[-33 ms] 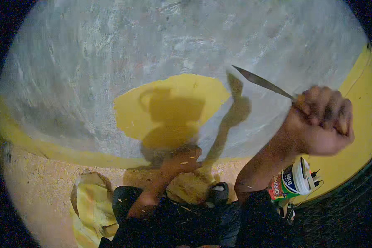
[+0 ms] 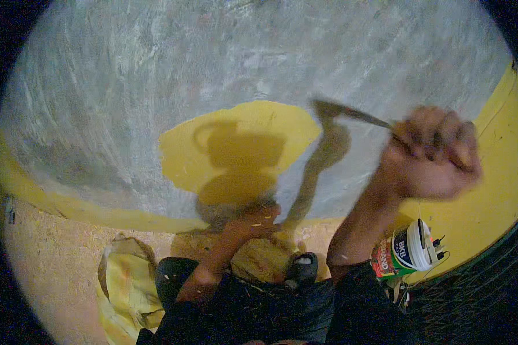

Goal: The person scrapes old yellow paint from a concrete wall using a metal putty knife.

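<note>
My right hand (image 2: 440, 152) is closed round the handle of a paint scraper (image 2: 357, 114), raised in front of the wall. The scraper's thin blade points left, its tip near its own shadow; I cannot tell whether it touches the wall. A yellow paint patch (image 2: 296, 129) with a ragged edge stands on the scraped grey wall (image 2: 126, 86), left of the blade. My left hand (image 2: 260, 218) is low, by the foot of the wall, in shadow. Its fingers are too dark to make out.
A white-rimmed plastic paint bucket (image 2: 406, 250) with dark-tipped items at its mouth is below my right forearm. A crumpled yellow sack (image 2: 129, 282) lies at lower left. Yellow paint (image 2: 495, 155) covers the surface at right. A dark ridged thing (image 2: 472, 293) fills the lower right.
My right hand has moved a little left and up with the scraper. The blade tip is now slightly lower and further left. My left hand has hardly moved.
</note>
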Available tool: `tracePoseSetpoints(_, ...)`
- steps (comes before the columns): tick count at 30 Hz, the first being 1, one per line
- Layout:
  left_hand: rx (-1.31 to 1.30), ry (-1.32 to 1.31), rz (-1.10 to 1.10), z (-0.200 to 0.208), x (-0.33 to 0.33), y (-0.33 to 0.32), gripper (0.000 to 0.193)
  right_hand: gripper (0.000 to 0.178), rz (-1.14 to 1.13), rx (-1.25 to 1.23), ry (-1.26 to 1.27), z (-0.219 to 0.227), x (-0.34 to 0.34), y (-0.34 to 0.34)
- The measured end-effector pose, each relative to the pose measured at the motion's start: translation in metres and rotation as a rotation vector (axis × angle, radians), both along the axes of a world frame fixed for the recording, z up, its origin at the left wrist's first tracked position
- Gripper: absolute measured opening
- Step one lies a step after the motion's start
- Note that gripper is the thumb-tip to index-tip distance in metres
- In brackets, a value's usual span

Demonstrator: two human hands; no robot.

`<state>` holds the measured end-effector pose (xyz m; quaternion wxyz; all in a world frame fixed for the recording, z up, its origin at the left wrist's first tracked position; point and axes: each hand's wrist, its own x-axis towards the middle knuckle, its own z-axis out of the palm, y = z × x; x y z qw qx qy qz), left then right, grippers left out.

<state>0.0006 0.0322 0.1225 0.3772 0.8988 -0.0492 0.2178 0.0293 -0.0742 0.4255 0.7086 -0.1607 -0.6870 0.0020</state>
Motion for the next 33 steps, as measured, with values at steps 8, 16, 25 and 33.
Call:
tracePoseSetpoints(8,0.027,0.203,-0.012,0.008,-0.002,0.006,0.044,0.028,0.1,0.024,-0.023,-0.009,0.012,0.014)
tracePoseSetpoints(16,0.094,0.088,-0.046,-0.005,0.005,0.005,0.043,0.027,-0.17,0.026,0.098,-0.016,0.006,0.028)
tracePoseSetpoints(25,0.024,-0.036,-0.075,-0.009,-0.007,0.008,0.041,0.027,-0.185,0.016,0.13,-0.02,0.003,0.023)
tracePoseSetpoints(33,-0.252,-0.104,-0.077,0.023,-0.013,-0.006,0.038,0.029,-0.276,0.034,0.166,-0.018,0.02,0.016)
